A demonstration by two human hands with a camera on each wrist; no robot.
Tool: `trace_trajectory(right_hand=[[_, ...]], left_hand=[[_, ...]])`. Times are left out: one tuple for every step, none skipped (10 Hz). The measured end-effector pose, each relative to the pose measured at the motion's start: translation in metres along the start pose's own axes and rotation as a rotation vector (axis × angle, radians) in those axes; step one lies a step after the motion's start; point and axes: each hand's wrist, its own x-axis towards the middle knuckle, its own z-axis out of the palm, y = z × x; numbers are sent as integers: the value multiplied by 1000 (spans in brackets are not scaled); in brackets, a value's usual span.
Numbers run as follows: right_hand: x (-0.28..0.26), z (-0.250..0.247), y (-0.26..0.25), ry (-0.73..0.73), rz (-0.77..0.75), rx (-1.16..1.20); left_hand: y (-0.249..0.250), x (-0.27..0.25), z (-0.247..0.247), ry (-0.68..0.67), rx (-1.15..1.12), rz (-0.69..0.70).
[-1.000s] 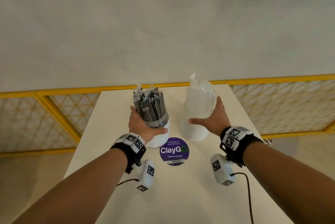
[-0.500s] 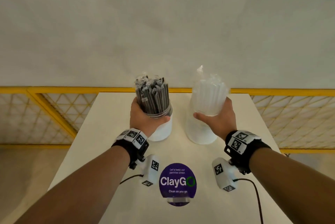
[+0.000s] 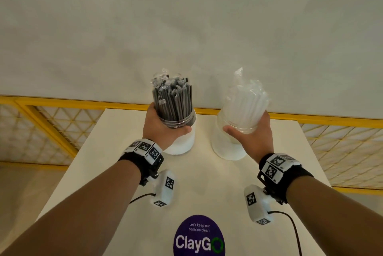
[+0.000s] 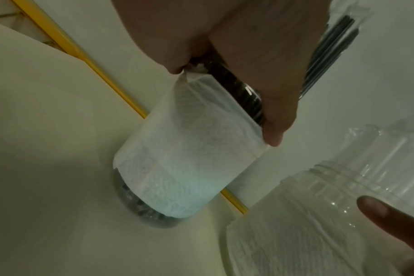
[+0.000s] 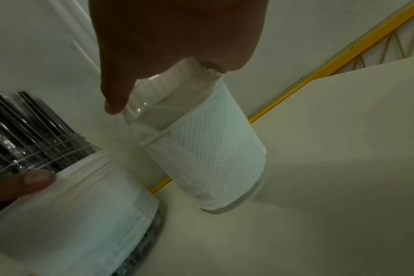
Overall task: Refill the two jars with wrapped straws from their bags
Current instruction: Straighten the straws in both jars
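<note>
Two clear jars, each with white paper towel round its lower half, stand side by side near the table's far edge. The left jar [image 3: 180, 141] [image 4: 184, 168] [image 5: 71, 205] is packed with dark grey wrapped straws [image 3: 173, 100]. My left hand [image 3: 163, 129] [image 4: 236, 56] grips its threaded neck, thumb in front. The right jar [image 3: 224, 145] [image 5: 208, 158] [image 4: 319, 214] holds white wrapped straws [image 3: 246, 106] under crinkled clear plastic. My right hand [image 3: 255, 137] [image 5: 165, 37] curls round that neck. Both bases look set on the table.
The white table [image 3: 203, 183] carries a purple round "ClayGO" sticker [image 3: 199, 237] near its front edge. A yellow mesh railing [image 3: 51, 102] runs behind and beside the table, in front of a plain wall. No separate bags are in view.
Both hands closed on the jar necks and slid the jars away from the sticker toward the table's far edge. The right hand went from flat against its jar to gripping it.
</note>
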Motion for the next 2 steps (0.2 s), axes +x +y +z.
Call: trace_trajectory(right_hand=[[-2,-9,-10,-85,48,-10],[-21,-23,-15,-92,101,-16]], left_hand=[[5,4,-6,-61,9,-61],[5,-5,-17,-171,107,-114]])
